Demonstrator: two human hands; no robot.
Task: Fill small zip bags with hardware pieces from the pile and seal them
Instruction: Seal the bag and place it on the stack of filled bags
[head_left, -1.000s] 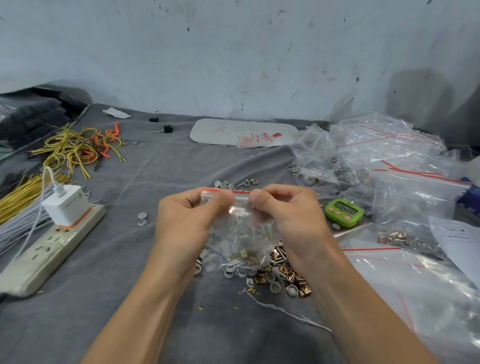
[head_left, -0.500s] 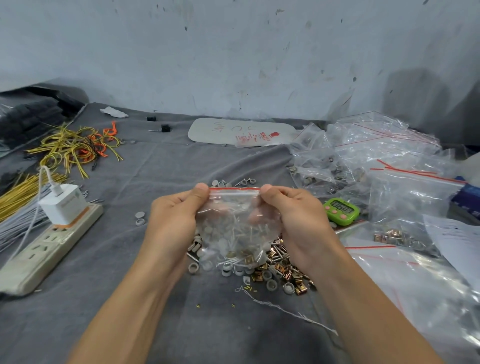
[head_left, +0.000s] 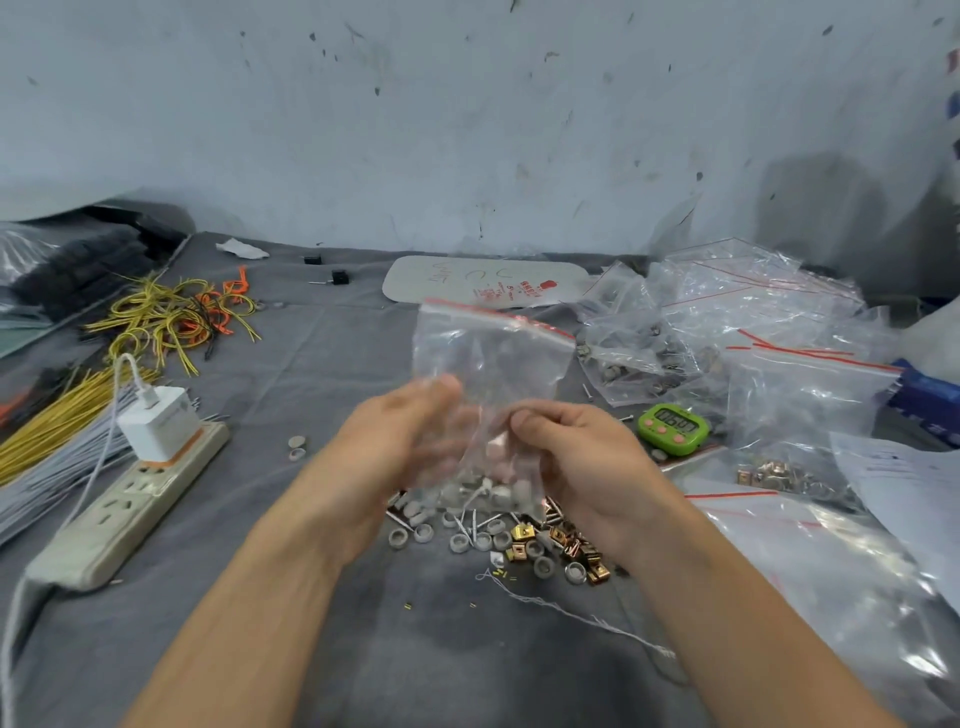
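A small clear zip bag (head_left: 493, 358) with a red strip along its top stands upright above the cloth. Grey rings and thin pins lie in its bottom. My left hand (head_left: 395, 447) holds the bag's lower left side; its fingers are blurred. My right hand (head_left: 582, 457) pinches the lower right part of the bag between thumb and fingers. Directly under the bag is the pile of hardware (head_left: 519, 540): grey rings, pins and brass-coloured clips on the grey cloth.
A green timer (head_left: 674, 428) sits right of my hands, before a heap of clear zip bags (head_left: 753, 322). A large bag (head_left: 831, 571) and a paper (head_left: 914, 483) lie at the right front. At the left are a power strip (head_left: 130, 499), its charger (head_left: 158, 423) and yellow wires (head_left: 166, 322).
Both hands were pinching the bag's red top strip with the bag hanging down. Now they hold its lower part, and the top stands free above them.
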